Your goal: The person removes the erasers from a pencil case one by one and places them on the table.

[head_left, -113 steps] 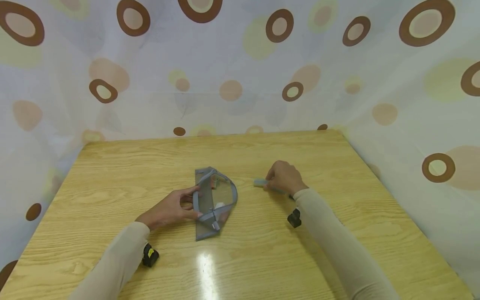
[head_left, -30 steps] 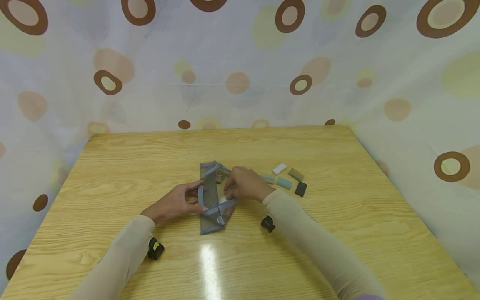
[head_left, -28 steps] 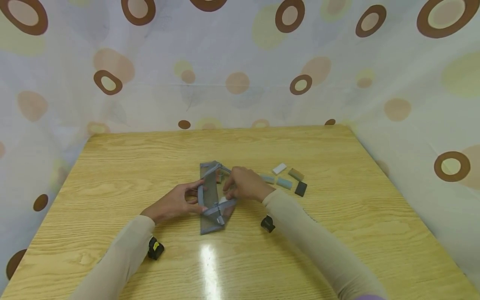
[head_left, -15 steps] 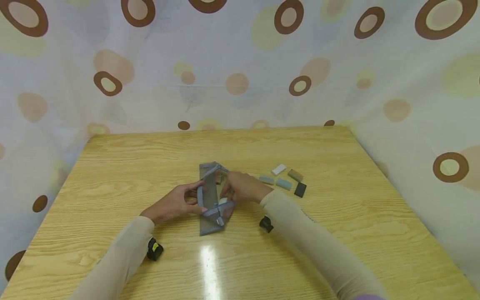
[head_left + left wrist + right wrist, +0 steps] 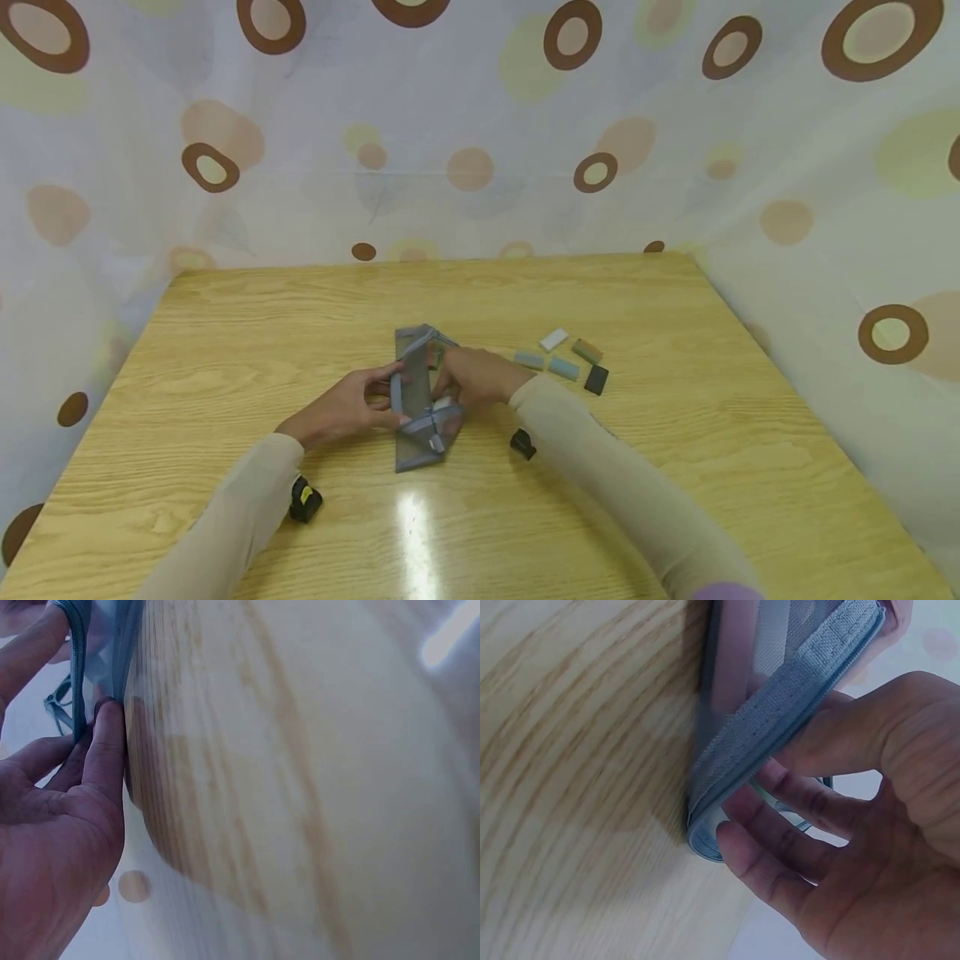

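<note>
My left hand (image 5: pixel 337 410) pinches the mesh pouch (image 5: pixel 417 385); my right hand (image 5: pixel 480 377) has bent fingers (image 5: pixel 789 844) inside its mouth, any hold unclear. Only the head view shows the blue block (image 5: pixel 564 368), right of those fingers.

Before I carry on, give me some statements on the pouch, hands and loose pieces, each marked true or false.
1. The left hand holds the pouch. True.
2. The pouch is zipped shut. False: it is open, with the right hand at its mouth.
3. Five loose pieces show on the table. True.
4. Those pieces lie left of the pouch. False: they lie to its right.
5. The black piece touches the pouch. False: they are apart.
</note>
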Tool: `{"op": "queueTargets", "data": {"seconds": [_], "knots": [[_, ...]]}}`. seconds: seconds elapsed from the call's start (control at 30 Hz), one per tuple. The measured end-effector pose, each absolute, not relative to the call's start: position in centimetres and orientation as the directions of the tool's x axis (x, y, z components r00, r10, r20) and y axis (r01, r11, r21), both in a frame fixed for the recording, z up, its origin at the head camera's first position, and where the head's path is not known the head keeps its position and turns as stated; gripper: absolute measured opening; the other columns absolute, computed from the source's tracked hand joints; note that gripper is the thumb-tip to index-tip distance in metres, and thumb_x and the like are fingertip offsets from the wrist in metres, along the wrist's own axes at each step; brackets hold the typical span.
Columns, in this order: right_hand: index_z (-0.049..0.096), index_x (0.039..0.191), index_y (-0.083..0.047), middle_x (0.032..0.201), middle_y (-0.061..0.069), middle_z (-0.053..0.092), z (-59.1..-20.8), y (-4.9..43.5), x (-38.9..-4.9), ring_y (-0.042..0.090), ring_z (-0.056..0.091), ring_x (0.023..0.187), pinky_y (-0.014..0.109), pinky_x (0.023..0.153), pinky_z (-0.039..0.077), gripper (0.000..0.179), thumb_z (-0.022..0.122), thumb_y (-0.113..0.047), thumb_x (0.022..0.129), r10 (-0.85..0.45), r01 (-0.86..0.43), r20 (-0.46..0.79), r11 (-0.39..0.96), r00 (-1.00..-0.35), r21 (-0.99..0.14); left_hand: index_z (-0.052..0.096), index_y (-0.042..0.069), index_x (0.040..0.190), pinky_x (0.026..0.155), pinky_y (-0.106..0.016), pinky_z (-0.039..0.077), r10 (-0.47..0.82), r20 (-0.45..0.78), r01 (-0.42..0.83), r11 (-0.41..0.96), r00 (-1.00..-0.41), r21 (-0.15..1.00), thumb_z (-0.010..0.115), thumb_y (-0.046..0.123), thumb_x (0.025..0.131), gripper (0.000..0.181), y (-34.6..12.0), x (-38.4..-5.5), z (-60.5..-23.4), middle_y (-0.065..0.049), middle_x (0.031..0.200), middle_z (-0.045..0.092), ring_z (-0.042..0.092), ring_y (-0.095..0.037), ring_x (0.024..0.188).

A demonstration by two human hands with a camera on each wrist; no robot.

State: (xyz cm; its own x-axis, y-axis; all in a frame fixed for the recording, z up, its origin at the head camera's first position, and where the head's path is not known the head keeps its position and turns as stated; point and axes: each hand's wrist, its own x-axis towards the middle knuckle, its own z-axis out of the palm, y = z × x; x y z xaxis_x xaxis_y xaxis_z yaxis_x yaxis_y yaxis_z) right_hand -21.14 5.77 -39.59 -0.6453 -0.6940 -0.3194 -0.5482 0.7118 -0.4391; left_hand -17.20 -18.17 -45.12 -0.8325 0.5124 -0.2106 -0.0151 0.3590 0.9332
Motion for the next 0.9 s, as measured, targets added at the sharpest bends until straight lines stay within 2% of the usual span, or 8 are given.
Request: {"op": "queueTargets", "data": {"seconds": [0.33, 0.9], "knots": [[0.079, 0.111, -0.011, 0.117, 0.004, 0.073, -39.37, 5.22, -21.11, 0.022, 0.066, 0.116, 0.035, 0.1, 0.055, 0.032, 0.075, 0.008, 0.085, -0.688, -0.562, -0.353, 0.723, -0.634, -0.401, 0.022, 0.004, 0.161, 0.113, -0.045, 0.042, 0.509, -0.207, -0.001, 0.376, -0.835, 0.927, 0.08, 0.022, 0.09, 0.094, -18.41, -17.07, -44.8, -0.017, 0.154, 0.041, 0.047, -0.035, 0.135], [0.081, 0.106, -0.013, 0.111, 0.001, 0.075, -39.04, 5.46, -21.21, 0.024, 0.066, 0.116, 0.038, 0.099, 0.056, 0.029, 0.075, 0.008, 0.086, -0.703, -0.615, -0.322, 0.711, -0.634, -0.339, 0.023, 0.006, 0.161, 0.114, -0.045, 0.041, 0.517, -0.202, -0.002, 0.361, -0.832, 0.932, 0.08, 0.023, 0.089, 0.094, -18.32, -17.22, -45.18, -0.015, 0.156, 0.039, 0.047, -0.035, 0.136]]}}
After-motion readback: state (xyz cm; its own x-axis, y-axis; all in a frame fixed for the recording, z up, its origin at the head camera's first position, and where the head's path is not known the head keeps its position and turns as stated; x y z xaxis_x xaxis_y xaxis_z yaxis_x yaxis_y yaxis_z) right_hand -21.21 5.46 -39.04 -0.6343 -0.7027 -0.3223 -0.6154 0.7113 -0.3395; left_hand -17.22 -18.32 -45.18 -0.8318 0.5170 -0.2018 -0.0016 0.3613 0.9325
